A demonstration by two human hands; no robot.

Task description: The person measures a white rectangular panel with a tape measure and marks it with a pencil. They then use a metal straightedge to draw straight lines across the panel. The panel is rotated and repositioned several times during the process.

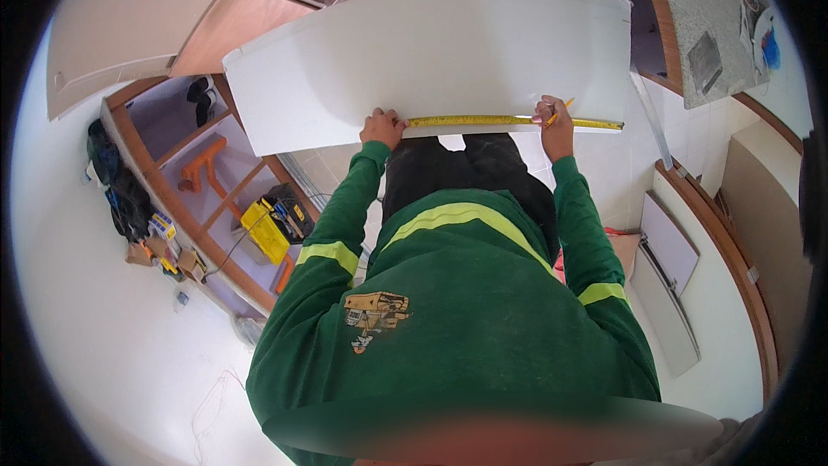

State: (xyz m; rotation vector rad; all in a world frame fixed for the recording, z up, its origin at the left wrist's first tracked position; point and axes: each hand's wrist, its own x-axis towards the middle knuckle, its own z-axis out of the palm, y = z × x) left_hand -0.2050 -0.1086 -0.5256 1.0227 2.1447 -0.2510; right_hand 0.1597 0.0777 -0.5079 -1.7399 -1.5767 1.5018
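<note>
A long white board [448,47] lies across in front of me. Along its near edge stretches the yellow blade of a tape measure [470,121], running from one hand past the other to near the board's right corner. My left hand [382,128] is closed at the blade's left end; whether the case is inside it is hidden. My right hand [555,125] pinches a yellow-orange pencil [561,111] and rests over the blade, towards its right part. Both green sleeves reach forward to the near edge.
On the left stands a wood-edged cabinet frame [142,134] holding an orange tool [203,164], a yellow toolbox lid [265,231] and a black tray of hand tools [293,214]. Beige panels [142,30] lie behind it. A speckled slab [711,26] is at the far right, near a metal strip [653,121].
</note>
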